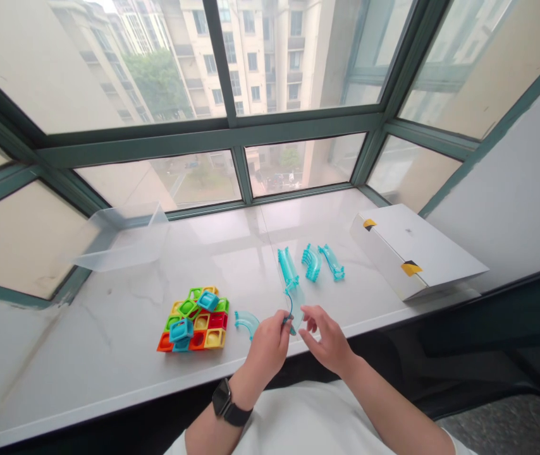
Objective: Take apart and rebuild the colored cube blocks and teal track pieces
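Head view: left hand (270, 346) pinches a clear blue track piece (293, 303) above the sill (109, 341) edge, right hand (327, 338) loose-fingered just beside it, colourful tile stack (195, 319) left, curved piece (247, 321) between.

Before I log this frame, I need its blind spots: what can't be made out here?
Head view only:
- Clear piece: its lower end is hidden by the left hand and right hand.
- Stack of coloured tiles: how they join is too small to tell.
- White box: closed, contents hidden.
- Clear bin: blurred.
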### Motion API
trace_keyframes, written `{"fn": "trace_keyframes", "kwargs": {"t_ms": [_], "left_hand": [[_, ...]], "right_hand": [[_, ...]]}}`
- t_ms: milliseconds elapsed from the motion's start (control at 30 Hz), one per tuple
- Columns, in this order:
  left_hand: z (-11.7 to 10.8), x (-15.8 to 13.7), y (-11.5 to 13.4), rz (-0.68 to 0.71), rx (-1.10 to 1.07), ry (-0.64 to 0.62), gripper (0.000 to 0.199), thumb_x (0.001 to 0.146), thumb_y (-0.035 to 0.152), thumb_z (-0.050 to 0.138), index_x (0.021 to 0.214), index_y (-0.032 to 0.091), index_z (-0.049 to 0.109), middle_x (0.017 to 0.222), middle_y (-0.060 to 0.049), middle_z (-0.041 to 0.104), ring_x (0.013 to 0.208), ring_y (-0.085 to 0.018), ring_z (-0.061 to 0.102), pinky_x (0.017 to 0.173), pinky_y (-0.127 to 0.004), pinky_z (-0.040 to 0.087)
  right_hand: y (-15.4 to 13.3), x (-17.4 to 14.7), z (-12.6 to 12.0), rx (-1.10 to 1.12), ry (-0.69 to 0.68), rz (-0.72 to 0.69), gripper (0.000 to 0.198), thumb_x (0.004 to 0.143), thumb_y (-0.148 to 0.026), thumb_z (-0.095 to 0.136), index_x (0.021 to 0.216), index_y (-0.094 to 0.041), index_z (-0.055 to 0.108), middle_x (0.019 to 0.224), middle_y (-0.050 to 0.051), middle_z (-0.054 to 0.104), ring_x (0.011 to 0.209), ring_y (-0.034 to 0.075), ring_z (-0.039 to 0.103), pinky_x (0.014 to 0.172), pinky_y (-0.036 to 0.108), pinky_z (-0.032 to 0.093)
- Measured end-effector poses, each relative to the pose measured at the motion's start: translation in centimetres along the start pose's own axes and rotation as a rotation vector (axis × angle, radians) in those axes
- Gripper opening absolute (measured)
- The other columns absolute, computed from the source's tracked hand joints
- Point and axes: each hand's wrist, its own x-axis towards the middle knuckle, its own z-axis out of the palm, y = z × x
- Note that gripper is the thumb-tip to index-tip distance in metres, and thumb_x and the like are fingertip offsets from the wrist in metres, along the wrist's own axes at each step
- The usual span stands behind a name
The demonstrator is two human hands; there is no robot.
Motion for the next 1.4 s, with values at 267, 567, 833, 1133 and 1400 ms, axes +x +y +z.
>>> {"fn": "trace_keyframes", "kwargs": {"t_ms": [267,567,833,1133,1400], "left_hand": [[1.1,1.5,2.1,0.018,-0.263,-0.099,0.033,0.110,0.045,0.037,0.109,0.025,0.063,0.096,-0.003,0.074,0.086,-0.019,0.068,0.081,-0.031,0.050],[2.7,2.9,-1.3,-0.058,-0.285,-0.064,0.048,0.110,0.054,0.035,0.136,0.027,0.064,0.112,-0.006,0.078,0.103,-0.022,0.071,0.099,-0.040,0.054],[5.8,5.3,-6.2,0.146,-0.039,-0.036,0.036,0.109,0.042,0.040,0.113,0.024,0.071,0.120,-0.010,0.072,0.117,-0.026,0.065,0.108,-0.047,0.053],[7.6,5.1,-7.4,0.297,0.202,0.050,0.023,0.104,0.024,0.048,0.114,0.025,0.069,0.120,-0.010,0.067,0.116,-0.027,0.063,0.105,-0.048,0.054],[7.7,5.3,-7.1,0.304,0.282,0.057,0.022,0.100,0.018,0.052,0.113,0.026,0.068,0.120,-0.009,0.066,0.116,-0.026,0.062,0.106,-0.047,0.053]], "right_hand": [[-0.2,-0.2,-0.5,-0.071,0.091,-0.115,0.016,0.101,-0.022,0.061,0.117,-0.026,0.059,0.101,0.005,0.064,0.082,0.020,0.060,0.075,0.036,0.056],[1.9,0.6,-2.7,-0.104,0.167,-0.100,0.019,0.102,-0.019,0.061,0.118,-0.026,0.066,0.110,0.008,0.070,0.093,0.021,0.068,0.075,0.034,0.061],[5.1,2.0,-5.5,-0.216,0.386,-0.013,0.020,0.103,-0.024,0.060,0.120,-0.026,0.071,0.123,0.010,0.076,0.098,0.023,0.073,0.077,0.036,0.063],[7.8,3.7,-6.7,-0.296,0.377,0.069,0.036,0.107,-0.034,0.053,0.138,-0.025,0.067,0.131,0.014,0.074,0.107,0.027,0.074,0.085,0.040,0.065],[9.0,7.4,-6.0,-0.298,0.329,0.063,0.034,0.106,-0.034,0.054,0.134,-0.024,0.070,0.124,0.012,0.075,0.104,0.027,0.072,0.085,0.041,0.062]]}}
